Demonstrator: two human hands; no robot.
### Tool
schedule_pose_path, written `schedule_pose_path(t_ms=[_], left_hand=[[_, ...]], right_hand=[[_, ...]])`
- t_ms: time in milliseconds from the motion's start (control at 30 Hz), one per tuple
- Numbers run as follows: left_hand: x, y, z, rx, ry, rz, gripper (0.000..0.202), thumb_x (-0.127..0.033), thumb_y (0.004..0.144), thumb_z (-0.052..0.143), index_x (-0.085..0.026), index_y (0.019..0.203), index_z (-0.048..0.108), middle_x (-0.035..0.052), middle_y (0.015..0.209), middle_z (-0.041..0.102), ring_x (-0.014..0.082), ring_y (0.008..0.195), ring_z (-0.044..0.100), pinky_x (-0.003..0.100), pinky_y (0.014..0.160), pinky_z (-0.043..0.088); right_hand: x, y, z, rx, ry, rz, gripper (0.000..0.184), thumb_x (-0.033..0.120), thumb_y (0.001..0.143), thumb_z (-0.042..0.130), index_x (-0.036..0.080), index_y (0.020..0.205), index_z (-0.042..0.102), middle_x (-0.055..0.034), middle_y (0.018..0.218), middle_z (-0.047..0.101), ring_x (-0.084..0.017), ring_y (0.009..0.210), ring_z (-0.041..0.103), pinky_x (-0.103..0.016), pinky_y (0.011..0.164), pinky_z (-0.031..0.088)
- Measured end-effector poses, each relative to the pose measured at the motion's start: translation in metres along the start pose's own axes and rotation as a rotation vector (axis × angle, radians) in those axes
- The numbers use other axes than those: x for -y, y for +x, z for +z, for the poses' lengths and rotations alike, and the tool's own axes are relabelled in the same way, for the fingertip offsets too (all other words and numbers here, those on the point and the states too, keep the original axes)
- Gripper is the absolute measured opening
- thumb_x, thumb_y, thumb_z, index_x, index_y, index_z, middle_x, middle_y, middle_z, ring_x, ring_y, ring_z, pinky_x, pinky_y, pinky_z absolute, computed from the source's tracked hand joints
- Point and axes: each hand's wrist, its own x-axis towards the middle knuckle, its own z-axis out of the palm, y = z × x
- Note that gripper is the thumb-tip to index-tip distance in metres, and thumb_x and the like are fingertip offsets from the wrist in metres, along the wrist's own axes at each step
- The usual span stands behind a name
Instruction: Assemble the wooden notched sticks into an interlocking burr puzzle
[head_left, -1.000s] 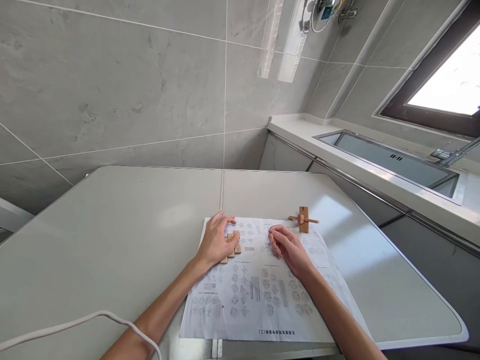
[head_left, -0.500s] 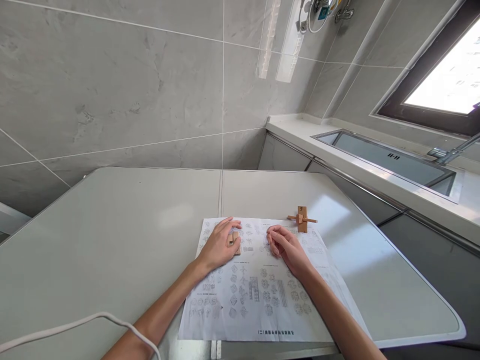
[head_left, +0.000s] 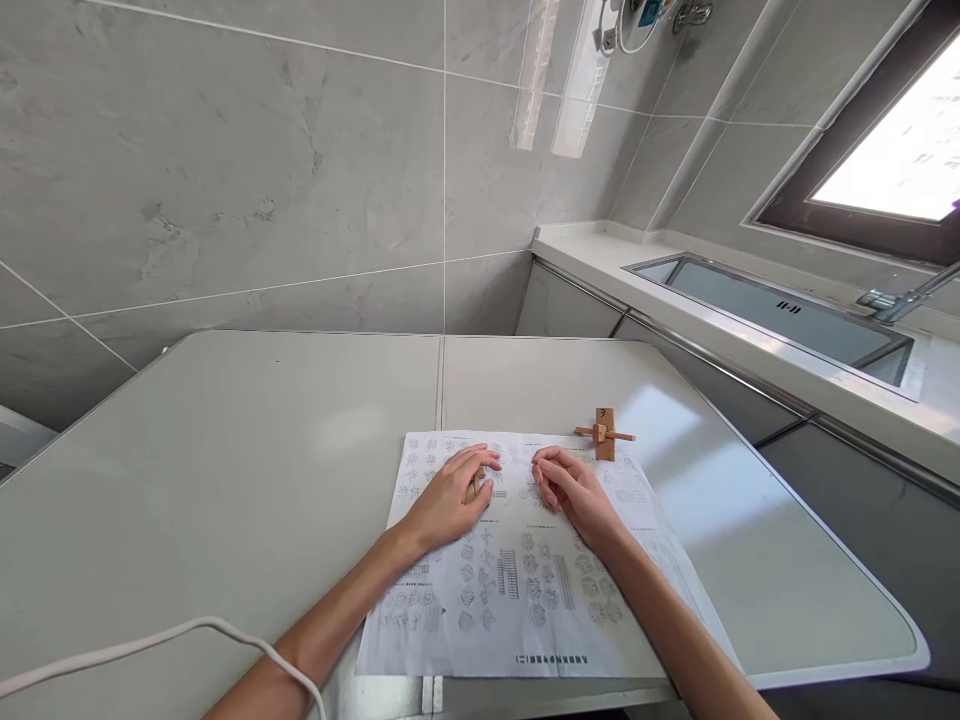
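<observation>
Though mostly covered by the left hand (head_left: 456,492), visible in one small patch between thumb and forefinger: a pale wooden block (head_left: 472,490), on the far half of the printed sheet (head_left: 442,650), left of its middle. Bent over the block with fingers arched and thumb drawn in close; no telling whether clenched on it or merely resting, nor how much more wood under the palm. Just to the right, above the same sheet, the right hand (head_left: 566,482), with fingers loosely curled and thumb near their tips; no telling whether anything inside. Beyond it, across the sheet's far edge towards the right, a crossed wooden piece (head_left: 604,450): flat strip with a dark mark at its far end, thin stick running crosswise through a small block. Under all of it, a pale desk (head_left: 247,480), divided by a seam (head_left: 440,380). At the near left, a white cord (head_left: 187,628), curving across to the left forearm. Off to the right, a white worktop (head_left: 577,240) with a sink (head_left: 772,305) and a tap (head_left: 892,303); past these, a dark-framed window (head_left: 892,165). On the far side, grey wall tiles (head_left: 262,150).
</observation>
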Motion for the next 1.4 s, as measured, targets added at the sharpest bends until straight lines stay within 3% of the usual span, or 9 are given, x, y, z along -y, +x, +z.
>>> schedule_pose_path(t_ms=[200,300,467,567,800,1167,1300,1400], left_hand=[[-0.002,-0.004,0.004,0.072,-0.020,0.052,0.027,-0.034,0.104,0.049,-0.027,0.125,0.064,0.0073,0.150,0.058,0.0261,0.148,0.046,0.046,0.123,0.040],[-0.002,-0.003,-0.003,0.104,-0.017,0.074,0.033,-0.041,0.101,0.058,-0.029,0.131,0.063,0.0081,0.152,0.055,0.0280,0.145,0.050,0.048,0.121,0.043],[0.002,-0.001,-0.018,0.235,0.043,0.169,0.088,-0.057,0.068,0.090,-0.031,0.145,0.055,0.0123,0.161,0.045,0.0375,0.150,0.041,0.056,0.121,0.040],[0.002,-0.002,-0.020,0.297,0.080,0.192,0.104,-0.057,0.059,0.095,-0.033,0.150,0.051,0.0125,0.164,0.039,0.0396,0.151,0.039,0.056,0.120,0.042],[0.002,-0.006,-0.011,0.271,0.108,0.251,0.088,-0.048,0.068,0.091,-0.032,0.147,0.055,0.0124,0.162,0.042,0.0396,0.150,0.041,0.054,0.118,0.045],[-0.005,-0.008,0.008,0.231,0.074,0.240,0.053,-0.032,0.092,0.071,-0.028,0.143,0.056,0.0123,0.151,0.055,0.0308,0.135,0.059,0.047,0.110,0.054],[-0.005,-0.007,0.008,0.224,0.106,0.284,0.055,-0.035,0.090,0.073,-0.026,0.142,0.057,0.0129,0.149,0.057,0.0321,0.135,0.058,0.048,0.111,0.052],[-0.003,-0.004,0.001,0.211,0.149,0.314,0.067,-0.043,0.083,0.081,-0.025,0.142,0.056,0.0142,0.147,0.058,0.0351,0.137,0.055,0.051,0.115,0.048]], right_hand=[[0.000,0.000,0.000,0.006,0.007,-0.001,0.029,0.050,0.090,0.076,0.022,0.095,0.069,0.0013,0.077,0.061,-0.008,0.051,0.040,-0.026,0.050,0.033],[0.000,0.000,0.000,0.007,0.003,0.000,0.030,0.050,0.090,0.076,0.022,0.095,0.068,0.0013,0.077,0.061,-0.009,0.051,0.040,-0.026,0.050,0.033],[0.001,-0.001,0.001,0.015,-0.013,-0.013,0.028,0.049,0.091,0.074,0.022,0.095,0.068,0.0020,0.076,0.061,-0.009,0.051,0.039,-0.026,0.052,0.032],[0.002,-0.001,0.001,0.029,-0.016,-0.015,0.028,0.049,0.092,0.073,0.022,0.096,0.068,0.0014,0.079,0.061,-0.009,0.053,0.040,-0.027,0.053,0.032],[0.004,-0.002,0.001,0.014,-0.039,-0.006,0.029,0.050,0.092,0.073,0.022,0.094,0.068,0.0018,0.077,0.061,-0.009,0.052,0.039,-0.027,0.053,0.033],[0.003,-0.002,0.000,0.043,-0.037,-0.015,0.027,0.048,0.094,0.072,0.022,0.097,0.068,0.0021,0.078,0.060,-0.008,0.053,0.039,-0.026,0.054,0.032],[0.001,-0.001,0.000,0.049,-0.038,-0.021,0.026,0.048,0.094,0.072,0.022,0.098,0.068,0.0024,0.079,0.061,-0.008,0.053,0.040,-0.026,0.054,0.032],[0.001,-0.002,0.000,0.044,-0.042,-0.017,0.026,0.048,0.094,0.072,0.023,0.098,0.068,0.0026,0.079,0.060,-0.008,0.053,0.039,-0.026,0.054,0.032]])
